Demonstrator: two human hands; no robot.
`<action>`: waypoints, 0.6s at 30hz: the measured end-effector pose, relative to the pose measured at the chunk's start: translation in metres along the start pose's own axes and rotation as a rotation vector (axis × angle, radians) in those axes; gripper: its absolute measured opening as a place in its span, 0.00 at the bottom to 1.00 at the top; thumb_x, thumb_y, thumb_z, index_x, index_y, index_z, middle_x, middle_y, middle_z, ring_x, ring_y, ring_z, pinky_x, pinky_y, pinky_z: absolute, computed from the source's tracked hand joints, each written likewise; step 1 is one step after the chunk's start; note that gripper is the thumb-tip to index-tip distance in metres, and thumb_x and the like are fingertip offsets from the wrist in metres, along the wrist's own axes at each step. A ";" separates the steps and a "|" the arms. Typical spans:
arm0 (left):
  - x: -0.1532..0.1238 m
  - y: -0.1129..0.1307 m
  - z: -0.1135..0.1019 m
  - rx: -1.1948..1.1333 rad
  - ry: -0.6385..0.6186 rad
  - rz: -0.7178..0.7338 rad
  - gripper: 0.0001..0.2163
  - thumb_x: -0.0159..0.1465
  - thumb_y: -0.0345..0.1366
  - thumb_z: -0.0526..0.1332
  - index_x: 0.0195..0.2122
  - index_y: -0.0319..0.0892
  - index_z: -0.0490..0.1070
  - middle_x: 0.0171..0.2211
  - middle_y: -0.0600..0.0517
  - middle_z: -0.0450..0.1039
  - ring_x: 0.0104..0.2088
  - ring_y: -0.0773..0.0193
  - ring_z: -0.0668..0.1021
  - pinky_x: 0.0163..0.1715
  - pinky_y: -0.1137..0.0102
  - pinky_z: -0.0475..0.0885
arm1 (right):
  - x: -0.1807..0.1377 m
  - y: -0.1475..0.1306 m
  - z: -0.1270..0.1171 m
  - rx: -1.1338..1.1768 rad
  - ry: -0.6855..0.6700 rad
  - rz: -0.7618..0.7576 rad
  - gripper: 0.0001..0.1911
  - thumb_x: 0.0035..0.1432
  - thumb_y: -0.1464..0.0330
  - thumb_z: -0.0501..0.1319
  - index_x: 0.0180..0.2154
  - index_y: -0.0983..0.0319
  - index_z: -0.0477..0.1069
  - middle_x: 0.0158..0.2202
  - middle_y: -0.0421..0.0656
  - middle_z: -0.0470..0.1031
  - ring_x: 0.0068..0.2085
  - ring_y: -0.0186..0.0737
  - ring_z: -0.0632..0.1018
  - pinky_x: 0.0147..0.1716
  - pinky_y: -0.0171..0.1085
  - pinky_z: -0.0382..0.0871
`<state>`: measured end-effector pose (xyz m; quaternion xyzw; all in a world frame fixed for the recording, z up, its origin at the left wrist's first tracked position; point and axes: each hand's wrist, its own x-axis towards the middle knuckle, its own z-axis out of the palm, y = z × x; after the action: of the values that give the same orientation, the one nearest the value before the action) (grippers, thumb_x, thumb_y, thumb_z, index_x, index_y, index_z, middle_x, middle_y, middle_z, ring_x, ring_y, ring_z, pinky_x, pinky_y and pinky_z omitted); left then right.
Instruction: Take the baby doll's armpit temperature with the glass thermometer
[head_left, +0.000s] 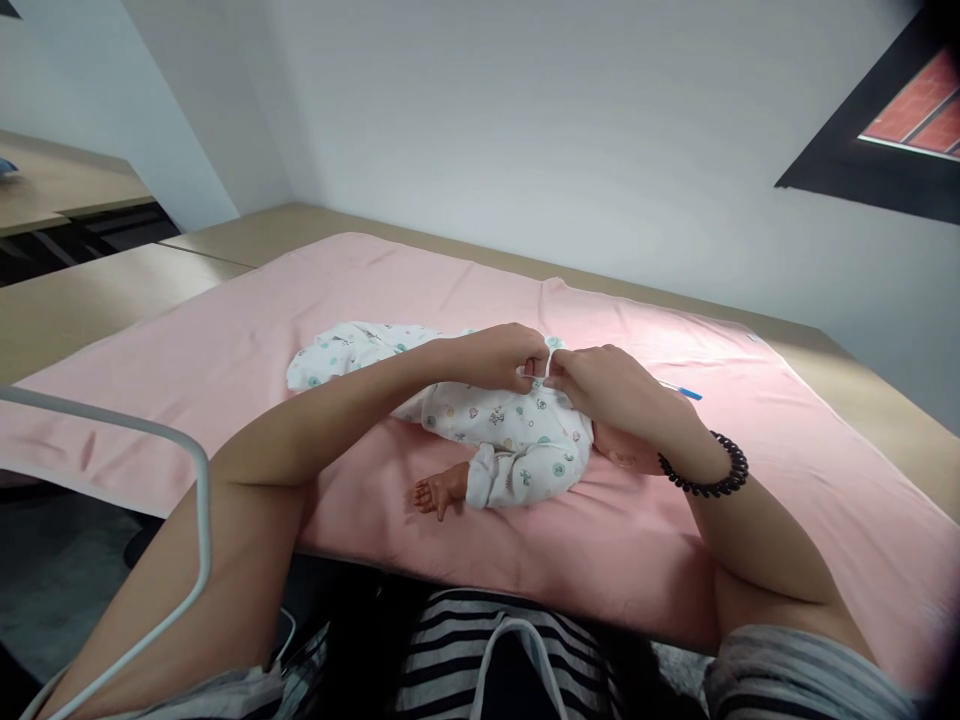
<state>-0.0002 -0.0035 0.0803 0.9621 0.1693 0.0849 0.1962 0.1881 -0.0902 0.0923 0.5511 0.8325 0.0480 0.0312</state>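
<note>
A baby doll lies on its back on a pink cloth (360, 275), its head to the right, partly behind my right wrist. It wears a white patterned outfit (517, 425) with a rolled cuff, and one doll hand (441, 490) sticks out palm up. My left hand (510, 357) is closed in a pinch over the doll's chest, with a thin white tie string (531, 376) at its fingertips. Close beside it, my right hand (611, 385) also pinches at the front of the outfit. Its fingertips seem to hold the string too, though they partly hide it.
A slim stick with a blue end (688, 393) lies on the cloth beyond my right hand. The wooden table (232, 240) shows around the cloth, against a white wall. A pale bent tube (204, 500) crosses the lower left. Another table (67, 175) stands at far left.
</note>
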 end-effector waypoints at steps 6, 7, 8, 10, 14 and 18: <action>0.000 -0.002 -0.006 -0.074 -0.075 -0.032 0.09 0.55 0.32 0.63 0.38 0.41 0.74 0.39 0.52 0.76 0.40 0.62 0.75 0.38 0.70 0.66 | -0.002 0.003 -0.002 0.123 -0.040 0.015 0.16 0.69 0.60 0.51 0.31 0.61 0.63 0.24 0.39 0.69 0.26 0.35 0.66 0.26 0.37 0.49; 0.000 -0.002 -0.006 -0.083 -0.077 -0.041 0.09 0.56 0.34 0.63 0.39 0.41 0.74 0.39 0.52 0.76 0.41 0.62 0.75 0.39 0.70 0.66 | -0.003 0.003 -0.003 0.129 -0.038 0.017 0.16 0.69 0.60 0.51 0.31 0.61 0.64 0.24 0.40 0.69 0.26 0.35 0.67 0.27 0.37 0.49; 0.000 -0.002 -0.006 -0.094 -0.077 -0.048 0.09 0.56 0.35 0.63 0.39 0.41 0.74 0.39 0.51 0.76 0.41 0.62 0.76 0.39 0.70 0.66 | -0.003 0.002 -0.004 0.133 -0.037 0.018 0.16 0.70 0.60 0.51 0.31 0.61 0.65 0.25 0.40 0.70 0.27 0.35 0.67 0.27 0.38 0.50; 0.000 -0.001 -0.006 -0.116 -0.069 -0.058 0.09 0.57 0.36 0.63 0.38 0.40 0.73 0.39 0.51 0.76 0.41 0.62 0.76 0.40 0.70 0.67 | -0.004 0.001 -0.006 0.152 -0.049 0.019 0.17 0.69 0.60 0.51 0.31 0.61 0.65 0.26 0.40 0.71 0.27 0.36 0.68 0.27 0.38 0.51; -0.001 0.000 -0.004 -0.116 -0.063 -0.054 0.08 0.57 0.36 0.64 0.37 0.40 0.73 0.39 0.51 0.75 0.40 0.63 0.76 0.39 0.70 0.67 | -0.004 0.000 -0.007 0.173 -0.088 0.027 0.17 0.69 0.59 0.51 0.30 0.61 0.66 0.26 0.41 0.71 0.28 0.36 0.68 0.28 0.38 0.51; -0.004 0.002 -0.007 -0.069 -0.082 -0.074 0.07 0.59 0.39 0.63 0.34 0.41 0.71 0.36 0.51 0.75 0.39 0.62 0.74 0.37 0.70 0.65 | -0.004 0.002 -0.005 0.141 -0.119 -0.031 0.17 0.69 0.60 0.52 0.30 0.61 0.66 0.27 0.41 0.72 0.30 0.37 0.69 0.29 0.38 0.54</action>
<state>-0.0046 -0.0041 0.0869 0.9506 0.1933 0.0438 0.2391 0.1909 -0.0930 0.0974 0.5408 0.8389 -0.0440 0.0427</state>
